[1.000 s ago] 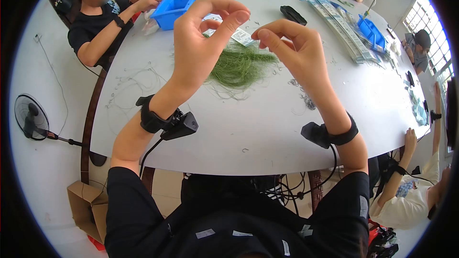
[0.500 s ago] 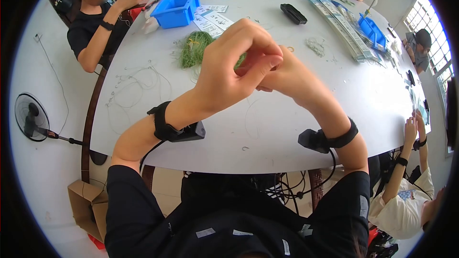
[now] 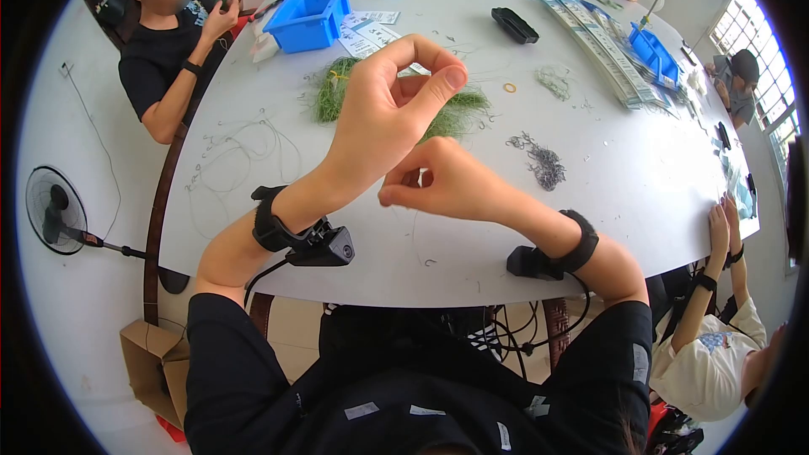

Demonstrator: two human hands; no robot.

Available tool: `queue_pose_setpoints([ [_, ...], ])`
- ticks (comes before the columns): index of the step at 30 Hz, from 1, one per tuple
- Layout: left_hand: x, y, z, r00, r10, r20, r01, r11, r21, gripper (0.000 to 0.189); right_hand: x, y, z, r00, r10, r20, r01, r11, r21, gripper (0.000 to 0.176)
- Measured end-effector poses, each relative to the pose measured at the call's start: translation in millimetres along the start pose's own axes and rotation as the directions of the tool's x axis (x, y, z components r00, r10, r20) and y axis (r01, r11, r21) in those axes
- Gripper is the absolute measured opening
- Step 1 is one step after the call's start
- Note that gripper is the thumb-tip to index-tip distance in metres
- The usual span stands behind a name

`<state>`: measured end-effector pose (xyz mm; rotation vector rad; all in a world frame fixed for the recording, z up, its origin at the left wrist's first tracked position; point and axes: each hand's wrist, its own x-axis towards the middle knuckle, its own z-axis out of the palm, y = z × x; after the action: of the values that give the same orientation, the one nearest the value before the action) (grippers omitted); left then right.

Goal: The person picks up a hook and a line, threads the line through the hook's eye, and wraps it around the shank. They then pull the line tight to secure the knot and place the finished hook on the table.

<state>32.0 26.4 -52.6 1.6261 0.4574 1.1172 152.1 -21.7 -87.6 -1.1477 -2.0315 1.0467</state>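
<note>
My left hand (image 3: 383, 105) is raised over the table, thumb and index finger closed in a pinch. Lower and a little to the right, my right hand (image 3: 451, 184) is also pinched; the two hands are apart. Anything between either set of fingertips is too fine to make out. Behind my left hand lies a bundle of green line (image 3: 330, 88) with a yellow tie, partly hidden. A pile of small dark hooks (image 3: 548, 170) lies right of my right hand. Thin loose line with small hooks (image 3: 244, 147) is spread on the left of the white table (image 3: 472, 265).
A black tray (image 3: 515, 25), a yellow ring (image 3: 509, 88) and a small tangle of line (image 3: 554, 82) lie farther back. Blue bins (image 3: 308, 21) and long packages (image 3: 590, 42) stand beyond. Co-workers sit around the table; a fan (image 3: 57, 206) stands at left.
My hands have come apart: the right moved down and left toward me, while the left stayed high. The dark hook pile, hidden before by my right arm, now shows.
</note>
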Motion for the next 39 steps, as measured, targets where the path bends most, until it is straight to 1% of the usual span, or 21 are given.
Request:
queue_pose_setpoints([
  [1, 0, 1, 0, 1.000, -0.024, 0.004, 0.023, 1.000, 0.013, 0.019, -1, 0, 1, 0.999, -0.019, 0.042, 0.020, 1.000, -0.016, 0.014],
  [2, 0, 2, 0, 0.999, -0.047, 0.008, 0.047, 0.999, 0.025, 0.019, -3, -4, -2, 0.994, 0.017, 0.110, -0.011, 0.999, -0.053, 0.012],
  [3, 0, 3, -1, 0.998, -0.065, 0.012, 0.064, 0.998, 0.021, 0.020, -7, -9, -7, 0.997, 0.004, 0.076, 0.015, 0.971, -0.237, 0.010],
  [4, 2, 4, -3, 0.997, -0.081, 0.015, 0.081, 0.997, 0.018, 0.021, -13, -14, -15, 0.999, -0.018, 0.045, 0.035, 0.910, -0.414, 0.009],
  [5, 3, 6, -5, 0.995, -0.097, 0.016, 0.096, 0.995, 0.017, 0.022, -19, -20, -23, 0.999, -0.047, 0.021, 0.050, 0.815, -0.577, 0.008],
  [6, 4, 10, -8, 0.989, -0.140, 0.044, 0.140, 0.990, -0.009, 0.023, -23, -27, -34, 0.985, -0.157, -0.074, 0.071, 0.752, -0.655, 0.009],
  [7, 5, 13, -10, 0.980, -0.183, 0.072, 0.186, 0.982, -0.035, 0.023, -27, -35, -47, 0.950, -0.271, -0.157, 0.075, 0.683, -0.727, 0.012],
  [9, 7, 17, -15, 0.958, -0.244, 0.149, 0.259, 0.961, -0.092, 0.026, -35, -64, -68, 0.892, -0.357, -0.277, 0.077, 0.724, -0.685, 0.018],
  [11, 9, 18, -19, 0.933, -0.270, 0.240, 0.310, 0.939, -0.151, 0.029, -32, -71, -74, 0.746, -0.604, -0.280, 0.217, 0.618, -0.755, 0.022],
  [13, 7, 22, -19, 0.907, -0.299, 0.297, 0.352, 0.925, -0.143, 0.031, -28, -70, -75, 0.655, -0.713, -0.251, 0.292, 0.545, -0.786, 0.024],
  [15, 6, 24, -19, 0.879, -0.316, 0.356, 0.387, 0.911, -0.145, 0.032, -25, -61, -74, 0.664, -0.717, -0.213, 0.329, 0.536, -0.777, 0.024],
  [17, 4, 24, -20, 0.850, -0.322, 0.417, 0.416, 0.895, -0.158, 0.032, -23, -55, -77, 0.665, -0.716, -0.213, 0.372, 0.565, -0.736, 0.022],
  [20, 2, 27, -16, 0.869, -0.341, 0.358, 0.403, 0.908, -0.115, 0.030, -25, -56, -79, 0.682, -0.703, -0.203, 0.396, 0.587, -0.706, 0.019],
  [21, 1, 29, -17, 0.876, -0.322, 0.360, 0.380, 0.919, -0.102, 0.029, -26, -56, -80, 0.690, -0.697, -0.198, 0.396, 0.591, -0.703, 0.018],
  [24, 1, 32, -17, 0.892, -0.278, 0.355, 0.322, 0.944, -0.071, 0.028, -25, -55, -82, 0.680, -0.694, -0.237, 0.417, 0.632, -0.654, 0.009],
  [27, 0, 32, -17, 0.905, -0.259, 0.337, 0.295, 0.954, -0.060, 0.027, -23, -53, -84, 0.694, -0.684, -0.225, 0.439, 0.650, -0.620, 0.009],
  [30, 1, 30, -18, 0.917, -0.248, 0.313, 0.279, 0.959, -0.056, 0.027, -21, -52, -81, 0.679, -0.691, -0.248, 0.430, 0.648, -0.628, 0.009],
  [33, 3, 26, -20, 0.925, -0.261, 0.276, 0.281, 0.959, -0.035, 0.027, -21, -49, -81, 0.693, -0.685, -0.224, 0.396, 0.622, -0.676, 0.013],
  [36, 5, 23, -22, 0.921, -0.286, 0.265, 0.302, 0.953, -0.021, 0.028, -18, -48, -80, 0.639, -0.755, -0.149, 0.418, 0.503, -0.757, 0.015],
  [39, 5, 22, -22, 0.923, -0.298, 0.242, 0.312, 0.950, -0.017, 0.029, -17, -46, -79, 0.614, -0.784, -0.096, 0.413, 0.423, -0.807, 0.018],
])
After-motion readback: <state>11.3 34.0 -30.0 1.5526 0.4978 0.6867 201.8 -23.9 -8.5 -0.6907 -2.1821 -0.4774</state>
